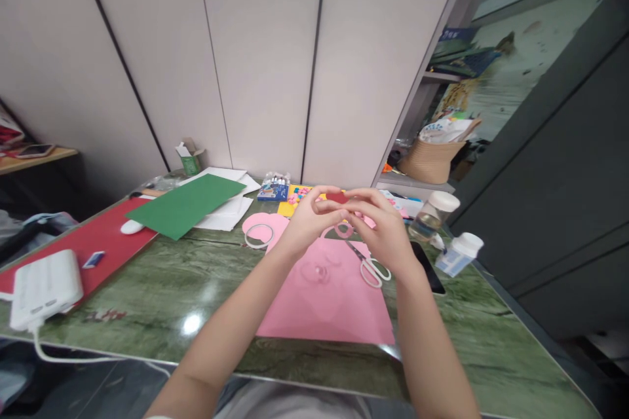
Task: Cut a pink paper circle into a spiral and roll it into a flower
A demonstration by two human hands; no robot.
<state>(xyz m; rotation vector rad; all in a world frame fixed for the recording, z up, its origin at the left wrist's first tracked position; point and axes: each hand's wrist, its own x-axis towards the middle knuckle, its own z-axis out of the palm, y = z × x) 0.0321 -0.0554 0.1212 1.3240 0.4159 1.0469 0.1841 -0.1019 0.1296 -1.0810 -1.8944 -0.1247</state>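
Observation:
Both my hands are raised above the green marble table (196,288), fingertips meeting. My left hand (309,219) and my right hand (381,226) pinch a small red piece (337,197) between them. Below them lies a pink paper sheet (324,301). White-handled scissors (371,268) rest on the sheet's right part, just under my right hand. A roll of tape (259,236) lies on a pink cut-out shape left of my left hand.
A green sheet (187,206) lies over white papers, with a red sheet (98,242) and a white power bank (44,288) to the left. A paint set (274,188), a jar (432,213), a white bottle (459,254) and a black phone (427,268) stand around.

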